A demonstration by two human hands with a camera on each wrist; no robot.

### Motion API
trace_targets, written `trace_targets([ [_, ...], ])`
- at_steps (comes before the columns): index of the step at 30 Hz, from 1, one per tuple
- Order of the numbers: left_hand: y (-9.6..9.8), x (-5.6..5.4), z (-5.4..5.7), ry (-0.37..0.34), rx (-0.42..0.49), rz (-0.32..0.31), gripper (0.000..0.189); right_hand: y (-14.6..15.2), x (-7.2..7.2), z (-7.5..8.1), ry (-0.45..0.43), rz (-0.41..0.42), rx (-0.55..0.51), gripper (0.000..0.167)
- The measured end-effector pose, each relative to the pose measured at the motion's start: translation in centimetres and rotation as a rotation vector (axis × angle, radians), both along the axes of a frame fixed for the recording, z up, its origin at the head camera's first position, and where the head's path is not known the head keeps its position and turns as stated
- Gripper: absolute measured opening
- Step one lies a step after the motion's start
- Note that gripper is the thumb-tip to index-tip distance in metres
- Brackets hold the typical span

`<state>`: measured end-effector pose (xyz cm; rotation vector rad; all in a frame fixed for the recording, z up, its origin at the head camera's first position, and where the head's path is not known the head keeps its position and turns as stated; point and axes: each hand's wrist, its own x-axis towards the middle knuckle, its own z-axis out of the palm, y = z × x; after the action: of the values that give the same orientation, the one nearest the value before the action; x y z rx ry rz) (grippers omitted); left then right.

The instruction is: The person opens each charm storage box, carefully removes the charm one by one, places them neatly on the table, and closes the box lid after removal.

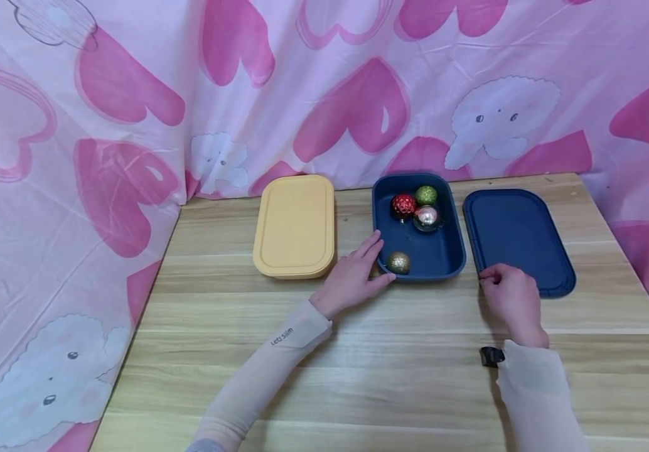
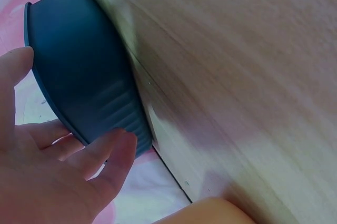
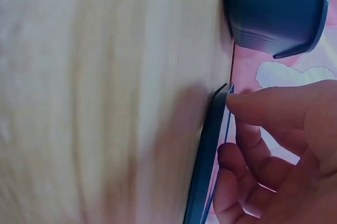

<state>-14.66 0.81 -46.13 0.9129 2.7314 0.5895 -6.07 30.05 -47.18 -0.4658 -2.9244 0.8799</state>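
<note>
The blue box stands upright on the wooden table, its opening facing up and uncovered. The left hand is spread at the near-left corner of the box, its thumb at the rim and its fingers reaching along the left side; this contact probably serves to steady the container. The right hand has its fingers curled at the near-left corner of the blue lid and appears to pinch the edge there, with the thumb on the rim in the right wrist view. The corner is likely chosen because a thin panel lying on a surface is easiest to grip at its border. The lid lies just to the right of the box — apart from it, with a narrow strip of table between — which would keep it within reach and leave the opening accessible. Four ornament balls are inside the box: a red ball, a green ball and a silver ball grouped toward the far end, and a gold ball alone by the near wall, toward the left corner. No dividers are visible, so the balls are probably free to roll. A yellow box with its lid on stands to the left of the blue box; its contents, if any, are hidden.
</note>
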Motion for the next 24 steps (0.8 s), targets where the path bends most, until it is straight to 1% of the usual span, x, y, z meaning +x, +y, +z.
trace_targets([
  [3,-0.01,0.00,-0.01,0.000,0.001,-0.002,0.078,0.01,-0.08,-0.13,-0.029,-0.016,-0.006,0.019],
  [10,0.00,0.01,-0.05,0.000,0.000,0.000,0.079,0.10,-0.24,-0.17,-0.085,-0.005,-0.009,0.021],
  [24,-0.07,-0.02,-0.12,0.012,0.006,-0.003,0.079,0.37,-0.24,-0.25,-0.097,0.047,-0.021,0.020],
])
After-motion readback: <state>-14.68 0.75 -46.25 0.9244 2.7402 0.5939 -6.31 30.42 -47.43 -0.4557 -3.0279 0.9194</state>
